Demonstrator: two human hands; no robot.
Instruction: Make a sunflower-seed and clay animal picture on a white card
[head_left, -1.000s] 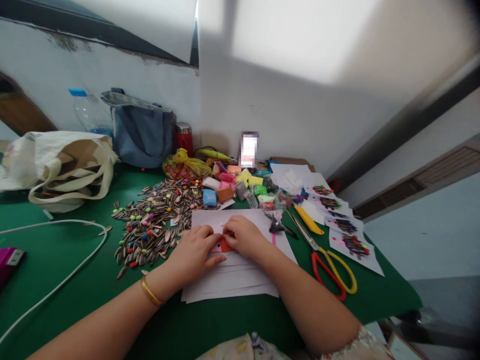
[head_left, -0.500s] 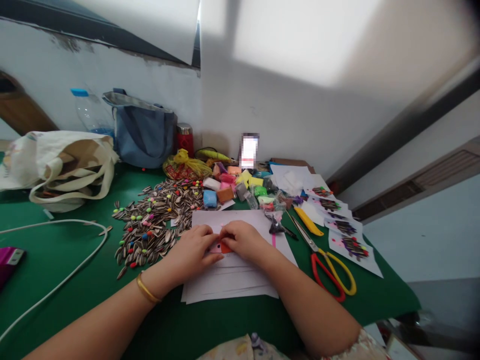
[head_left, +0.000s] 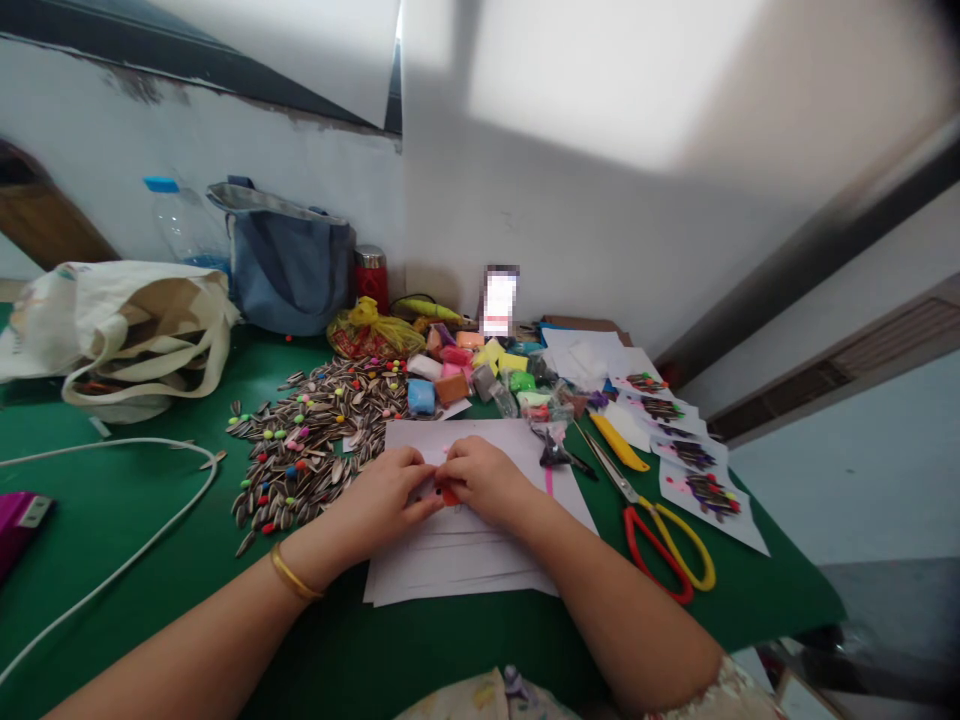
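Note:
My left hand and my right hand meet over a stack of white paper sheets on the green table. Both hands have their fingers curled together, pinching a small orange piece of clay between them. A gold bangle sits on my left wrist. Just left of my hands lies a heap of sunflower seeds dotted with small coloured clay beads.
Coloured clay blocks lie behind the paper. Red and yellow scissors, a yellow cutter and finished seed pictures on paper are to the right. A canvas bag, a blue bag, a bottle and a white cable are to the left.
My hands have drawn closer together over the orange piece, hiding more of it. Nothing else has moved.

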